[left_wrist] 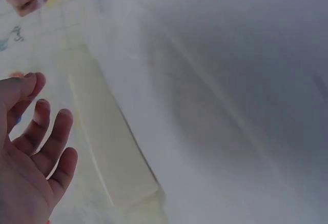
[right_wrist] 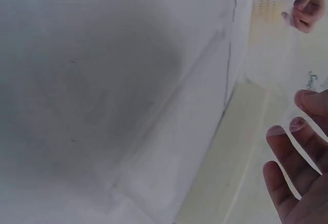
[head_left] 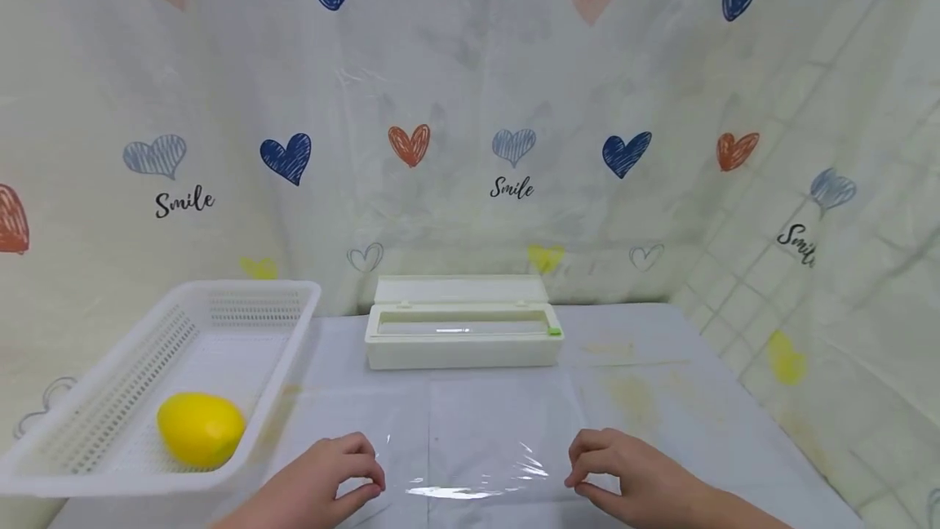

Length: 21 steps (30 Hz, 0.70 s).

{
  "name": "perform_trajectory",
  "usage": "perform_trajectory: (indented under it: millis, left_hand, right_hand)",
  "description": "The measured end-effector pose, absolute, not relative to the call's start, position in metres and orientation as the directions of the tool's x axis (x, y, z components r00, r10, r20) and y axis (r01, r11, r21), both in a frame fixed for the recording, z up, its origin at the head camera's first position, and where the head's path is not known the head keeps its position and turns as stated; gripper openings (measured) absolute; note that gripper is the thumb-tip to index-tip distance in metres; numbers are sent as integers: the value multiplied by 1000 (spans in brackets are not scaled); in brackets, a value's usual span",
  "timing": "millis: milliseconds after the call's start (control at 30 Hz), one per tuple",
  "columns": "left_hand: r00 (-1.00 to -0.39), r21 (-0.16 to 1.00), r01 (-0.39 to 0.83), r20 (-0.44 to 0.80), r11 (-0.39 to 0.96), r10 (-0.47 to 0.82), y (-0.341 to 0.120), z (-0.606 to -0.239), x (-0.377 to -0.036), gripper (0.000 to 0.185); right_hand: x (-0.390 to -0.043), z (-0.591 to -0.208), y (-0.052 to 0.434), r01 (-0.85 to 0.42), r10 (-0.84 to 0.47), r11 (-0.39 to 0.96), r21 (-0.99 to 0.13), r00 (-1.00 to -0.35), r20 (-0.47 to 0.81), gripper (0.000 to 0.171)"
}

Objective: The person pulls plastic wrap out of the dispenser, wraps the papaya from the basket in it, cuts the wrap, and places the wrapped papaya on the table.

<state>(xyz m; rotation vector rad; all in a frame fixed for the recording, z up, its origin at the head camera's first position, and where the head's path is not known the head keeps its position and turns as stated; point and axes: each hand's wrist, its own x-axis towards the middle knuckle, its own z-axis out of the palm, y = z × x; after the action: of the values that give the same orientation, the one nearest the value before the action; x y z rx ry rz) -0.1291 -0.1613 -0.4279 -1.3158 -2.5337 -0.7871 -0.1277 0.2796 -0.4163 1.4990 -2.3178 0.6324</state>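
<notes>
1. Two hands are seen low in the head view: the left hand point(head_left: 323, 480) and the right hand point(head_left: 631, 480), each pinching a near corner of a clear sheet of cling film point(head_left: 477, 439) between thumb and curled fingertips.
2. Film position: stretched over the grey table point(head_left: 734, 398), running from the white dispenser box point(head_left: 463, 333) toward the person; it appears slightly lifted at the near edge, where glare is caught. Whether it is already cut from the roll cannot be told.
3. Wrist views are blurred. In the left wrist view the fingers point(left_wrist: 48, 131) look fairly straight and slightly spread; in the right wrist view a film edge is seen across the fingertips point(right_wrist: 307, 101). The pinch itself is confirmed only from the head view.
4. Risk, judged: the film could fold and cling to itself if the corners are brought together or tension is dropped on one side.
5. Risk, judged: a corner could be lost from so light a pinch, the film being thin and slick.
6. Risk, judged: uneven pull could tear the sheet crookedly or drag the light box forward, its lid standing open.
7. Risk, judged: the film may stick to the table if lowered too early, making it hard to lift again.
8. Noted at left: a white basket point(head_left: 242, 300) holding a yellow lemon point(head_left: 200, 428), well apart from both hands.
</notes>
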Motion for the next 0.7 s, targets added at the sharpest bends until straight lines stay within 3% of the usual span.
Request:
perform_trajectory:
  millis: [167,300,467,600,700]
  left_hand:
    - [-508,237,861,351,450,787,-159,-448,-138,7]
    - [-552,217,832,233,511,801,-153,-456,-142,11]
    - [-661,256,736,73,626,747,-145,-465,-146,11]
    - [-642,217,760,100,613,760,-145,-471,-149,16]
    - [-629,253,766,105,591,771,-146,-472,-149,17]
  right_hand:
    - [-134,-438,282,-929,-835,331,-163,-369,407,18]
    - [-140,-448,277,-949,-875,294,-111,-314,368,17]
    - [-146,-457,271,-943,-895,319,-100,-334,296,15]
    - [-149,-462,269,-931,-900,348,-108,-364,240,14]
    - [-149,-463,269,-916,-893,376,-138,-398,209,15]
